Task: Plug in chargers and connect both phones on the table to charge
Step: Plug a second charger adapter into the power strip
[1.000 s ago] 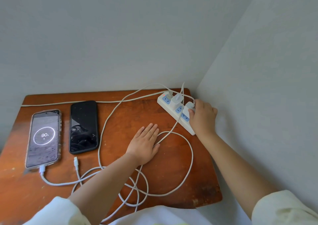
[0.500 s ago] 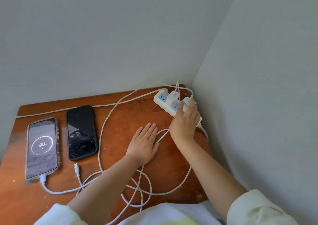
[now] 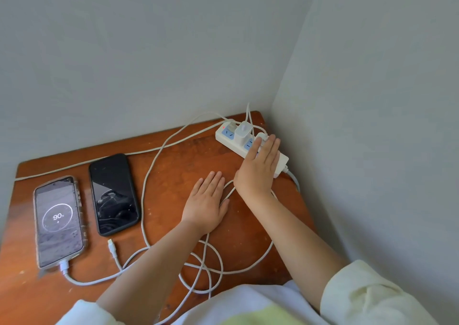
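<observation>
The right hand (image 3: 259,169) has its fingers straight, held together and spread flat, gripping nothing, over the near end of the long white plastic power strip (image 3: 250,147) and partly covering the second small white charger block (image 3: 262,136) plugged there; the left hand (image 3: 206,204) lies palm down, fingers open, on the bare wood, holding nothing. A first white cube charger (image 3: 242,133) stands in the strip further back. The loose white cable plug (image 3: 112,246) lies just below the black phone with a dark screen (image 3: 113,193), apart from it and unconnected. That plug is probably light and stiff, best pinched by its short hard shell, while the thin white cable (image 3: 146,200) behind it looks limp and looped, likely to drag or snag. The clear-cased phone showing 90 (image 3: 58,221) already has its cable in. The worn reddish-brown wooden table (image 3: 178,173) sits in a corner of plain pale grey walls (image 3: 149,51).
</observation>
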Demonstrator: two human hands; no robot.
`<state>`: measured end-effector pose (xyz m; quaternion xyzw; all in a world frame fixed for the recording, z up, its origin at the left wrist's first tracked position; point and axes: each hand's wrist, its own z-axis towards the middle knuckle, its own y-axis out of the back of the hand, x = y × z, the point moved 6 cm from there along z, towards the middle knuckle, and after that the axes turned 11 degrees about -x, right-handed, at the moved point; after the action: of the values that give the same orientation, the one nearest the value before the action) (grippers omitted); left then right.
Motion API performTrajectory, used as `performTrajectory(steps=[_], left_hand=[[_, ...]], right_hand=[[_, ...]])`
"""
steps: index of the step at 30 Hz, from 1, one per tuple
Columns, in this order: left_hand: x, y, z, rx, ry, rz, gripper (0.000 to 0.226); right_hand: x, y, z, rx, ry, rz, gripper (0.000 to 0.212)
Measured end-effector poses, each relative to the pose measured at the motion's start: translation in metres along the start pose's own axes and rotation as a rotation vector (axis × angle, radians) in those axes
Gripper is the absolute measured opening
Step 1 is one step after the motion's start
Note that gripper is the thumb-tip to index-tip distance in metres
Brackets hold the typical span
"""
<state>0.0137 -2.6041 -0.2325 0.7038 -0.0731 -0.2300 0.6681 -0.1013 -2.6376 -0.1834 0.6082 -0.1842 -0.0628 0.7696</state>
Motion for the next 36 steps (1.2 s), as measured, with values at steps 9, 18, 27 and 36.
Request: performTrajectory(steps=[9,18,27,36], left_hand=[[-0.001,0.001,0.0,0.001,0.008,0.001,0.055],[-0.001,0.002,0.0,-0.001,0.006,0.004,0.055],[0.0,0.001,0.0,-0.008,0.0,-0.004,0.055],[0.0,0.0,-0.001,-0.011,0.001,-0.006,0.055]], right_hand=[[-0.006,0.006,0.005,0.037,0.019,-0.008,0.073],[-0.004,0.003,0.006,0.073,0.024,-0.048,0.078],[-0.001,0.001,0.005,0.085,0.001,-0.057,0.081],[-0.007,0.001,0.003,0.071,0.016,-0.045,0.081]])
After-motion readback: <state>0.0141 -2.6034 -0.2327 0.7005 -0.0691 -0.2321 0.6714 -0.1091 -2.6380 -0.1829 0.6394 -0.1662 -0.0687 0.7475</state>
